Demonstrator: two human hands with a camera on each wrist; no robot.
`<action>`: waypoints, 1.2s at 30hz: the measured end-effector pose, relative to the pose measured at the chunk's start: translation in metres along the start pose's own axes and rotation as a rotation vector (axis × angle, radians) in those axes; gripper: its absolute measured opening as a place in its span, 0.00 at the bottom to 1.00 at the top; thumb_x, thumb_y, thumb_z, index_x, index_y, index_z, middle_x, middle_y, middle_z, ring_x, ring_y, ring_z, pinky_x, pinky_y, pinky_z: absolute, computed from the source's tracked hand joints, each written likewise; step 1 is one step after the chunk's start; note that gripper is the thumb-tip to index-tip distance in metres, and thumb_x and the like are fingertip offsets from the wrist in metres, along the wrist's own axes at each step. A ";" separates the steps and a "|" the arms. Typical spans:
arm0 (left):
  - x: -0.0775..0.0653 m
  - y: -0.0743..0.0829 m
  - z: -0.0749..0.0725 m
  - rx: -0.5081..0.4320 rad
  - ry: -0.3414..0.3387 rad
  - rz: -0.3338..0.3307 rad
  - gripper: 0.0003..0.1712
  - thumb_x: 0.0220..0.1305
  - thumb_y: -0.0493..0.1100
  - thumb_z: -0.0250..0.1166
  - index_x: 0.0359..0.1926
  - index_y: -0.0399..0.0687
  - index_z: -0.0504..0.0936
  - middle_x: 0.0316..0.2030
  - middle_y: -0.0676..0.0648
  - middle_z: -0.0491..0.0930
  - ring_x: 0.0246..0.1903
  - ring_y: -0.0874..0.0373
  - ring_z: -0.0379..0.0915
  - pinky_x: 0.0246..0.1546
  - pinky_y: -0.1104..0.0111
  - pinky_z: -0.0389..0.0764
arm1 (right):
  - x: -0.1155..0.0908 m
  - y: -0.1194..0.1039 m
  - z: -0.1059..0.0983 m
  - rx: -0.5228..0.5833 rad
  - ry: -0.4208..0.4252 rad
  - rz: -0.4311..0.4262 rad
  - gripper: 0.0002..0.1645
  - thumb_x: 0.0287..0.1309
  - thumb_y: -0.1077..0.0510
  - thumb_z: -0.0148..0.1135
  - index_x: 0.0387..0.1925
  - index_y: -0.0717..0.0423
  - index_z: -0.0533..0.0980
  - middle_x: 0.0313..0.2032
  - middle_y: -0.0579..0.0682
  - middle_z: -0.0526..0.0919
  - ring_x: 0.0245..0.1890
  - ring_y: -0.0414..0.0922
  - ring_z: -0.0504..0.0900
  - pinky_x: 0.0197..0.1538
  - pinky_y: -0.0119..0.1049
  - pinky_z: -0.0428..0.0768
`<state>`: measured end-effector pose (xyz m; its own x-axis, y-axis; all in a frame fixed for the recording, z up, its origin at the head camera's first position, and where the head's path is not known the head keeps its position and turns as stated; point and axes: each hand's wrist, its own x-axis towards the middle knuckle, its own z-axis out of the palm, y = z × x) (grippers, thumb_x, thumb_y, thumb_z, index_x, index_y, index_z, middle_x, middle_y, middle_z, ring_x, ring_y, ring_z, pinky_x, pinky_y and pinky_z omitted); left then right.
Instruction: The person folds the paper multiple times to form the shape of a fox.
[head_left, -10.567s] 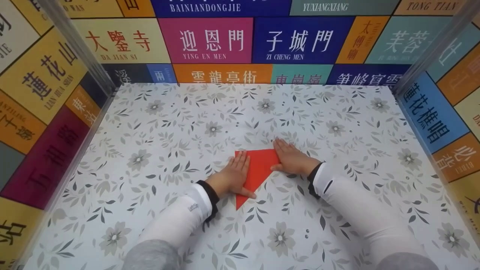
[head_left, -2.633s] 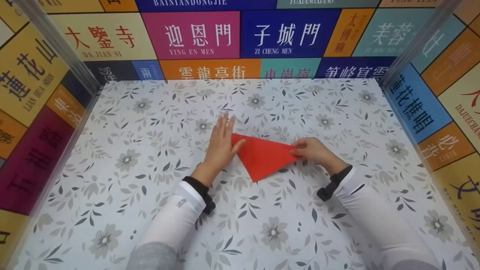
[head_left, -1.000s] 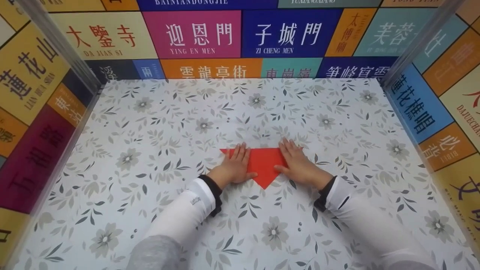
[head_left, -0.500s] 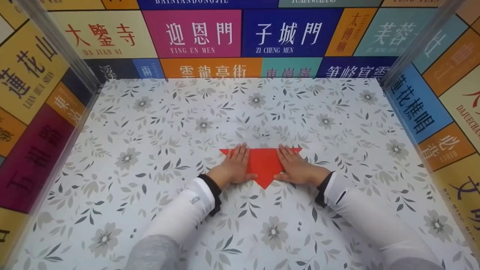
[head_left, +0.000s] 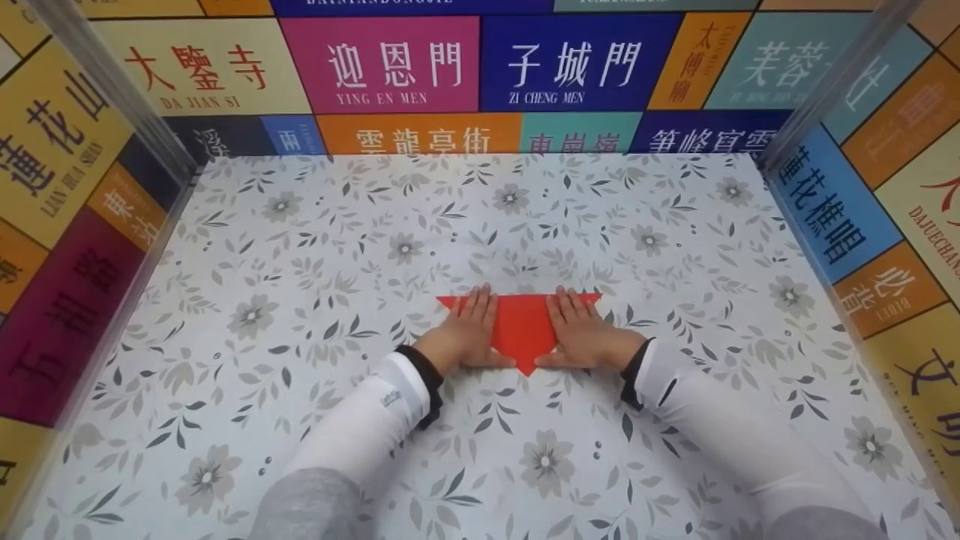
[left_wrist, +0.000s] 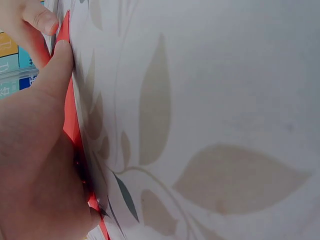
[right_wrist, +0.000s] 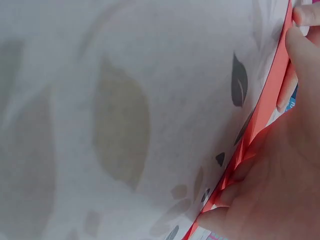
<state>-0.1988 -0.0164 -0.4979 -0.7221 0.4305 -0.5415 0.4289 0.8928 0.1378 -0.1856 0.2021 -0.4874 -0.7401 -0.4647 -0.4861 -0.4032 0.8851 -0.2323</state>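
Note:
A folded sheet of red paper [head_left: 523, 326] lies on the table in the head view, its long edge away from me and one corner pointing towards me. My left hand [head_left: 466, 336] presses flat on its left part, fingers straight and thumb near the front corner. On the right part rests my right hand [head_left: 583, 336], likewise with straight fingers. Small red tips stick out beyond both hands. In the left wrist view, the paper's edge [left_wrist: 71, 112] shows thin under the left thumb. The right wrist view shows the red edge [right_wrist: 267, 107] slightly raised beside the right hand [right_wrist: 285, 175].
A white tabletop covering [head_left: 360, 420] with grey leaves and flowers spreads around the paper. Behind it and at both sides stand panels [head_left: 382, 64] with coloured blocks of lettering. Clear strips [head_left: 120, 97] run along the corners.
Earlier the paper lay turned differently, and my right hand pinched its right corner. Both hands then came to lie flat on it. Over the last second my right hand has slid left towards the middle.

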 end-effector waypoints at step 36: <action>-0.014 0.000 -0.004 0.021 0.087 0.055 0.65 0.58 0.75 0.54 0.76 0.39 0.34 0.76 0.39 0.30 0.76 0.43 0.26 0.75 0.52 0.39 | 0.006 -0.010 0.008 -0.044 0.074 0.073 0.72 0.51 0.25 0.58 0.73 0.70 0.37 0.74 0.70 0.36 0.74 0.68 0.38 0.71 0.65 0.46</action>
<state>-0.1905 -0.0216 -0.4874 -0.7413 0.4896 -0.4591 0.4799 0.8649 0.1473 -0.1820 0.1902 -0.4945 -0.8056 -0.4006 -0.4366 -0.3683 0.9157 -0.1606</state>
